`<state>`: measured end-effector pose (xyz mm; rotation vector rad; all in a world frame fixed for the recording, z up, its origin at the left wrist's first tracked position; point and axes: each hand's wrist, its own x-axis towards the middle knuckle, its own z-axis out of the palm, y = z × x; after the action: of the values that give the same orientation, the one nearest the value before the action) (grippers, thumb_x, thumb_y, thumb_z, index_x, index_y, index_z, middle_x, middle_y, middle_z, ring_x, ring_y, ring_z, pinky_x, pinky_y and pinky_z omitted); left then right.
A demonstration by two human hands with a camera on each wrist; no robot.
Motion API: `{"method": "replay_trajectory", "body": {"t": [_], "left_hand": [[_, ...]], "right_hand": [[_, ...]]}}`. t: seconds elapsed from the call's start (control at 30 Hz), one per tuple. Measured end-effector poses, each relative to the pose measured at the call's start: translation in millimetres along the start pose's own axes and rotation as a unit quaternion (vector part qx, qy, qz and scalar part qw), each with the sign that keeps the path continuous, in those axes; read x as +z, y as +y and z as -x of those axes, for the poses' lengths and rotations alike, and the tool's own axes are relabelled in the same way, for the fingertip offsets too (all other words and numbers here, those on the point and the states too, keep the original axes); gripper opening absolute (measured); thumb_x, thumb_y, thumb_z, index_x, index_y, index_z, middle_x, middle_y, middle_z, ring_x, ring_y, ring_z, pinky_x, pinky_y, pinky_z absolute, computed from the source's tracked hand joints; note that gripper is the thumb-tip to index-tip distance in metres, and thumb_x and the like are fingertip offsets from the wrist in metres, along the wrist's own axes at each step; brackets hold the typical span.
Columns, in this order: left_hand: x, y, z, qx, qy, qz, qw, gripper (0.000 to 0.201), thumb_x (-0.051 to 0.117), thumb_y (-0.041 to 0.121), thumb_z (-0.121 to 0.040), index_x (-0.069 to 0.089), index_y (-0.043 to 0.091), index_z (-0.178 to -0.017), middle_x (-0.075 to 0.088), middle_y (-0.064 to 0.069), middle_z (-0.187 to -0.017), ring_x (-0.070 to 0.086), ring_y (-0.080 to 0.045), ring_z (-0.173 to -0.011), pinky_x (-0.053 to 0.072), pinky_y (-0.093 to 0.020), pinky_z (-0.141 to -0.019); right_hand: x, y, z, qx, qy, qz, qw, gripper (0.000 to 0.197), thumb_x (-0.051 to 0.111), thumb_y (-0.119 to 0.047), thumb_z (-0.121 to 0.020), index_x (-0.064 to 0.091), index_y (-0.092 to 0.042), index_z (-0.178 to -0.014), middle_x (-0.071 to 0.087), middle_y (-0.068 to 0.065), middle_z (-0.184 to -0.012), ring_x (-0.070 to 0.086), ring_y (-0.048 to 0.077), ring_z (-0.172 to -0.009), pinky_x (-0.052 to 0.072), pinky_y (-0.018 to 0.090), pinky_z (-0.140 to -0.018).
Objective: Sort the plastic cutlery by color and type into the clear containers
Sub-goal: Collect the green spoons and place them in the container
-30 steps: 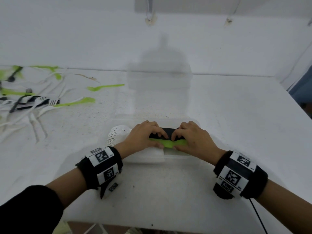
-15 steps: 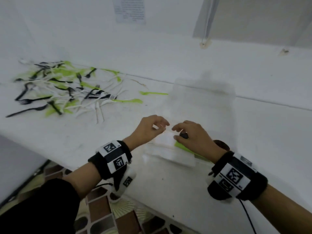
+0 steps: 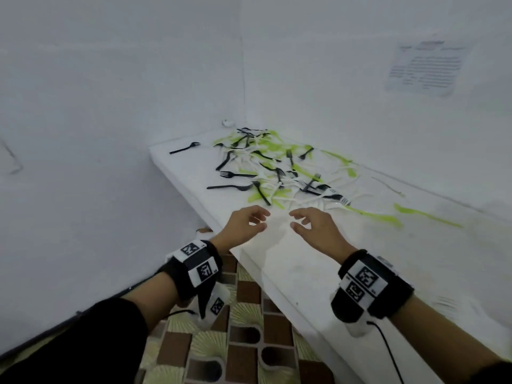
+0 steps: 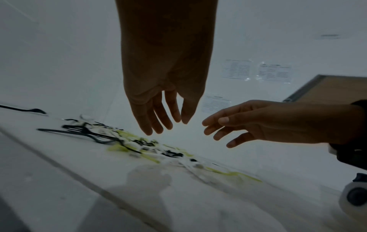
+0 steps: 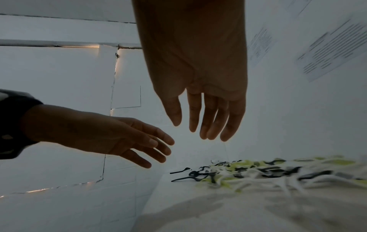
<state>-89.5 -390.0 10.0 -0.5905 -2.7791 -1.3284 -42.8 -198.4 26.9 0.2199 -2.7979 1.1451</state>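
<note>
Hovering above the white counter point(image 3: 318, 275), my left hand point(image 3: 243, 227) and right hand point(image 3: 318, 231) are both released, fingers loosely spread, grasping nothing. They sit side by side, apart, near the counter's front edge. The mixed pile of cutlery point(image 3: 277, 170), black, white and green pieces tangled together, lies beyond my fingertips toward the corner. One black fork point(image 3: 185, 148) lies apart at the far left end.

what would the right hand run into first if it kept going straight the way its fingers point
Probably the near edge of the mixed pile of black, white and green plastic cutlery on the white table. The right hand is open and empty above the bare tabletop, fingers aimed at that pile. Depth is unclear, so it might touch the table first.
</note>
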Motion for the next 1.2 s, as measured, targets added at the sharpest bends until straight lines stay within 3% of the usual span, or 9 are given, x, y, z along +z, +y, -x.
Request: {"method": "replay_trajectory", "body": {"t": [0.1,0.27,0.37,0.47,0.57,0.77,0.83,1.0,1.2], "left_hand": [[-37.4,-35.9,-17.0,-0.013,0.032,0.002,0.999,0.023,0.063,0.007,-0.085,0.063,0.008,-0.108,0.062,-0.002,-0.098,0.058,-0.010,-0.088,0.040,-0.002,-0.072],[-77.1,-81.7,-47.2,-0.020,0.079,0.018,0.997,0.025,0.061,0.001,-0.083,0.062,0.003,-0.108,0.060,-0.003,-0.096,0.058,-0.015,-0.087,0.040,-0.001,-0.070],[-93.8,-104.6,-69.4,-0.023,0.086,0.026,0.996,0.025,0.061,0.001,-0.083,0.061,0.002,-0.108,0.059,-0.003,-0.097,0.058,-0.015,-0.087,0.039,0.001,-0.068],[-111.7,-127.0,-95.7,-0.016,0.096,0.045,0.994,0.024,0.059,-0.001,-0.084,0.061,0.001,-0.108,0.060,-0.003,-0.097,0.057,-0.012,-0.087,0.040,0.001,-0.070],[-127.7,-152.3,-122.3,-0.008,0.103,0.059,0.993,0.024,0.058,-0.002,-0.084,0.061,0.000,-0.108,0.060,-0.002,-0.095,0.056,-0.003,-0.081,0.040,0.001,-0.070],[-162.4,-199.2,-206.5,0.017,0.074,0.059,0.995,0.022,0.057,-0.001,-0.086,0.061,0.000,-0.107,0.060,-0.002,-0.093,0.054,0.007,-0.075,0.039,0.001,-0.069],[-176.1,-210.1,-237.8,0.014,0.055,0.060,0.997,0.023,0.057,-0.001,-0.085,0.060,0.000,-0.109,0.060,-0.003,-0.093,0.055,0.008,-0.071,0.039,0.001,-0.067],[-200.0,-240.1,-310.2,0.031,0.047,0.064,0.996,0.023,0.058,-0.002,-0.085,0.061,0.001,-0.107,0.060,-0.004,-0.092,0.054,0.003,-0.076,0.038,0.001,-0.068],[-206.1,-270.7,-378.5,0.041,-0.009,0.073,0.996,0.023,0.058,-0.001,-0.084,0.061,0.002,-0.107,0.060,-0.004,-0.095,0.056,-0.010,-0.081,0.039,0.000,-0.068]], "right_hand": [[32.2,-21.1,-46.4,-0.009,0.003,-0.011,1.000,0.032,0.058,-0.016,-0.090,0.059,-0.009,-0.121,0.059,0.011,-0.118,0.058,0.024,-0.102,0.036,0.017,-0.077],[74.7,-47.9,-116.0,-0.012,-0.017,0.002,1.000,0.035,0.057,-0.015,-0.090,0.056,-0.008,-0.124,0.058,0.013,-0.120,0.057,0.025,-0.105,0.037,0.020,-0.079],[95.9,-57.1,-155.7,-0.018,-0.025,0.010,0.999,0.034,0.057,-0.013,-0.090,0.057,-0.008,-0.124,0.058,0.013,-0.121,0.057,0.024,-0.105,0.032,0.014,-0.073],[112.2,-61.2,-198.5,-0.023,-0.018,0.015,0.999,0.033,0.059,-0.012,-0.089,0.059,-0.006,-0.121,0.060,0.014,-0.117,0.059,0.024,-0.102,0.032,0.013,-0.071],[125.6,-62.0,-241.4,-0.028,-0.006,0.013,1.000,0.032,0.062,-0.012,-0.087,0.060,-0.006,-0.119,0.062,0.016,-0.114,0.059,0.027,-0.098,0.036,0.019,-0.074],[147.7,-59.3,-334.6,-0.023,0.015,0.037,0.999,0.031,0.063,-0.015,-0.086,0.061,-0.010,-0.117,0.062,0.009,-0.110,0.056,0.017,-0.087,0.040,0.023,-0.078],[154.4,-61.3,-363.2,-0.012,0.018,0.037,0.999,0.031,0.063,-0.015,-0.086,0.062,-0.010,-0.116,0.063,0.010,-0.110,0.056,0.019,-0.088,0.042,0.027,-0.083],[166.9,-63.8,-428.9,-0.013,0.022,0.063,0.998,0.029,0.062,-0.010,-0.087,0.062,-0.004,-0.115,0.063,0.015,-0.109,0.060,0.028,-0.094,0.040,0.025,-0.081],[170.2,-54.1,-480.6,0.034,0.041,0.061,0.997,0.029,0.062,-0.012,-0.087,0.062,-0.006,-0.116,0.063,0.012,-0.110,0.059,0.024,-0.095,0.040,0.022,-0.079]]}}
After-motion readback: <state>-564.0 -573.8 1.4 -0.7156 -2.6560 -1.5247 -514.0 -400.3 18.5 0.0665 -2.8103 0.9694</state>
